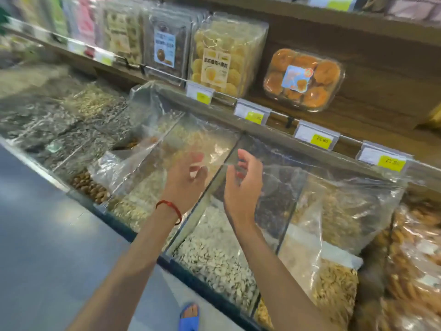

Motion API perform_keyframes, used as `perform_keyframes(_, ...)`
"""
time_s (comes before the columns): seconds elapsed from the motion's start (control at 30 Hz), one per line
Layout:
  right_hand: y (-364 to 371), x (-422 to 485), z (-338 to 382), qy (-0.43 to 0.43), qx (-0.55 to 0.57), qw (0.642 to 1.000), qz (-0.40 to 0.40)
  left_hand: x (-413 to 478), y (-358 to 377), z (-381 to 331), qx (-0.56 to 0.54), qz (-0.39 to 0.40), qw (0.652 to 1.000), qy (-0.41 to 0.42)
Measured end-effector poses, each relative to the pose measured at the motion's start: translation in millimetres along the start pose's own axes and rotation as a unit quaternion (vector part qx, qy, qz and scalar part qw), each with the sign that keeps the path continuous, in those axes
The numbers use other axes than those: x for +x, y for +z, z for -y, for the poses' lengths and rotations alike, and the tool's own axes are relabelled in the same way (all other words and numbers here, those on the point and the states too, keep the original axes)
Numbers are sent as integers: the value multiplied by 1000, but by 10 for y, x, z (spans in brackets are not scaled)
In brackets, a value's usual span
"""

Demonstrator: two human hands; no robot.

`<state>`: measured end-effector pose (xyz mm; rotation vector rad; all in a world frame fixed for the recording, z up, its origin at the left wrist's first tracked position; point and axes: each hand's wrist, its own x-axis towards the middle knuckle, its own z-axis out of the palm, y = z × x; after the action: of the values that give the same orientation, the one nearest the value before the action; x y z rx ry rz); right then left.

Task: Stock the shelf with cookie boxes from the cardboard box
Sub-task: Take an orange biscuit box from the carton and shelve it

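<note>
Both hands are raised side by side over the bins [198, 278], just below the front edge of the shelf [372, 130]. The left hand [188, 177], with a red band [170, 207] at its wrist, has loosely curled fingers and holds nothing; its fingertips are blurred. The right hand [243, 180] is near it but apart from it, palm turned to the left, fingers bent loosely with the thumb close to them, and also holds nothing.

The cookie boxes stand on the shelf above the hands. A tall clear box of yellow cookies [226, 56] stands upright at the front edge, touching a box of dark cookies [167, 46] on its left. A flat tray of orange cookies [304, 78] leans tilted against the back wall, apart from them to the right. Price tags [316, 136] with yellow labels line the front edge.

The bins hold seeds and nuts under clear covers. A foot in a blue sandal [189, 317] stands on the grey floor [35, 223] beside the bins' front edge.
</note>
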<state>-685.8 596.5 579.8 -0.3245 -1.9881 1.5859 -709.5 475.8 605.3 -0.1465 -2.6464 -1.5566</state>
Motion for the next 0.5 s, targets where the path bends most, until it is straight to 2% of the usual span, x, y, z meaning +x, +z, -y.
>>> perform_keyframes(0.27, 206, -1837, 252, 18, 45, 983, 174, -1951, -860, 661, 26, -126, 984, -120)
perform_keyframes(0.5, 43, -3793, 424, -10, 45, 940, 337, -4082, -1436, 1196, 40, -220, 949, -223)
